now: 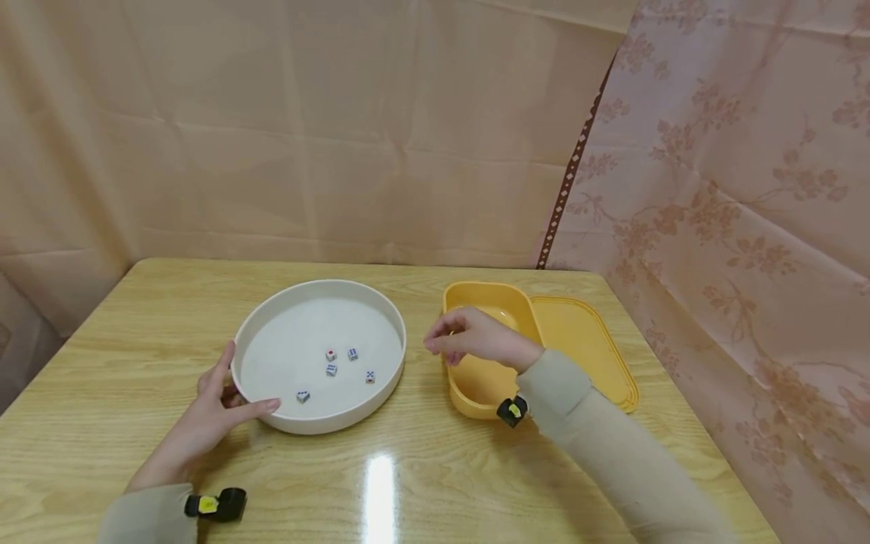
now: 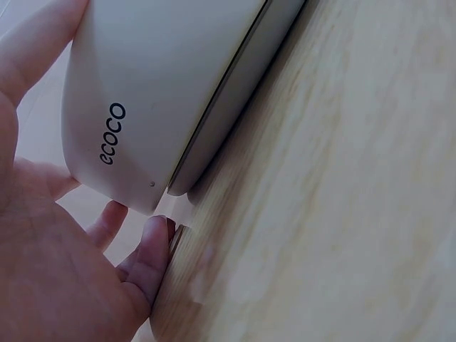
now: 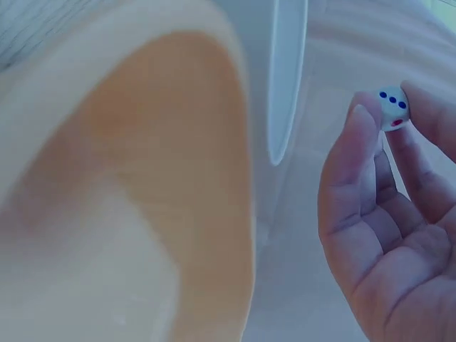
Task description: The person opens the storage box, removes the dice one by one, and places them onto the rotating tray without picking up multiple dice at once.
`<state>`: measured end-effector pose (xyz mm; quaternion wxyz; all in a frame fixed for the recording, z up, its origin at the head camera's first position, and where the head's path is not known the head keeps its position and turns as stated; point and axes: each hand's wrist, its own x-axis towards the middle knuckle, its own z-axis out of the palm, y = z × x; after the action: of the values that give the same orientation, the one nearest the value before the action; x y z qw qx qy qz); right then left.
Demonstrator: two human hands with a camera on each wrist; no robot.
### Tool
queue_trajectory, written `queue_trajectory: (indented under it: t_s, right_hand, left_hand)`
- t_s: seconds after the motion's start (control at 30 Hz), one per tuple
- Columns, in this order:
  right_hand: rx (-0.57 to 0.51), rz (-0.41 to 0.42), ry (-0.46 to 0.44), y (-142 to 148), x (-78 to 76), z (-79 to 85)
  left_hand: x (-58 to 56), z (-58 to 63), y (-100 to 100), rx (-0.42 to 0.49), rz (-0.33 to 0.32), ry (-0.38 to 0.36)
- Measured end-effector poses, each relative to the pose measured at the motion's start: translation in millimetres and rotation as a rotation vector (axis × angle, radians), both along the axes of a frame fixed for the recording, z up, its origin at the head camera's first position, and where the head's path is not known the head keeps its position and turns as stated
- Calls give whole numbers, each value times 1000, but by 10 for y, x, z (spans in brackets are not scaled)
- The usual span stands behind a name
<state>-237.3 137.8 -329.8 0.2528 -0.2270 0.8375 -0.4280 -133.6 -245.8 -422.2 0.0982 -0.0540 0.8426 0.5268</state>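
Note:
A round white tray stands on the table with several small white dice scattered on its floor. My left hand grips its near left edge, thumb over the rim and fingers along the outer wall. Close up in the left wrist view, the tray's side carries the word "ecoco". Over the left side of a yellow box is my right hand. Its thumb and fingertips pinch one die, which shows blue dots and a red dot in the right wrist view.
A flat yellow lid lies to the right of the box, against it. The wooden table meets a beige curtain at the back and a floral cloth on the right.

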Motion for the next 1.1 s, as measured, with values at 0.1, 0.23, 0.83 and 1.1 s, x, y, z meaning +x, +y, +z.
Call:
queue_trajectory:
  t_s: [0.1,0.23,0.83,1.1]
  right_hand:
    - [-17,-18,-20,-78,-15,29]
    - [-49,-46,-39,-184,-48,52]
    - [-175,-179,-110,-663,-289,197]
    - [-185,-158,-136,-833,-428,268]
  left_hand:
    - [1,-6,-10,-4,1,5]
    - [-1,-12,-16,-7,1,4]
    - [5,-11,-8,12,3,-4]
    - [2,-17,-14,15,0,-7]
